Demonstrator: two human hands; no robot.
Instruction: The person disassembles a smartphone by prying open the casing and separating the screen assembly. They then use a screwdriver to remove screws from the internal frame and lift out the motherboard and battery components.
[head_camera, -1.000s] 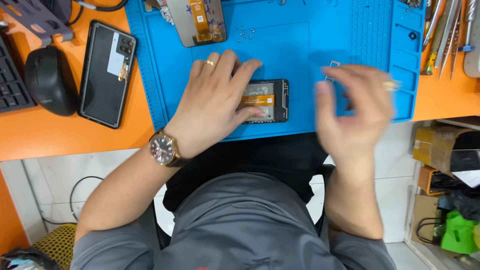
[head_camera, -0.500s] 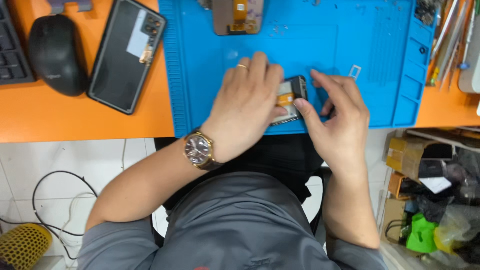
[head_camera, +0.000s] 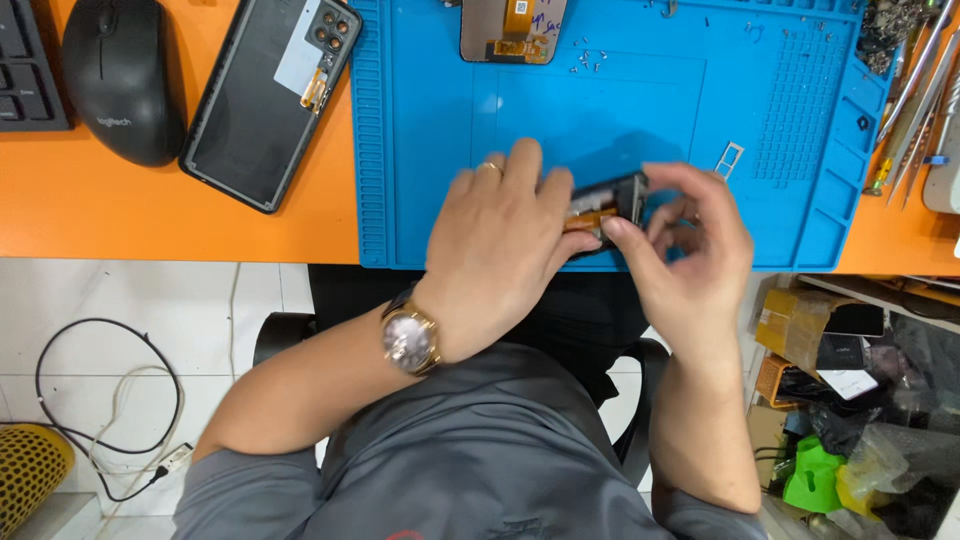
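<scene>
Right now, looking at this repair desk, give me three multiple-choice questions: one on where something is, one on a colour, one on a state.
1. Where does the computer mouse lie?
A. on the orange desk, left of the mat
B. on the blue mat
C. on the floor

2. What colour is the work mat?
A. green
B. blue
C. grey

3. How is the small phone frame being handled?
A. lying untouched on the mat
B. held by one hand only
C. held between both hands

Answers:
1. A, since the mouse sits on the bare orange top beside the black phone back.
2. B, as the ribbed mat is bright blue throughout.
3. C, because the left hand covers one end while the right hand grips the other, tilting it off the mat.
</scene>
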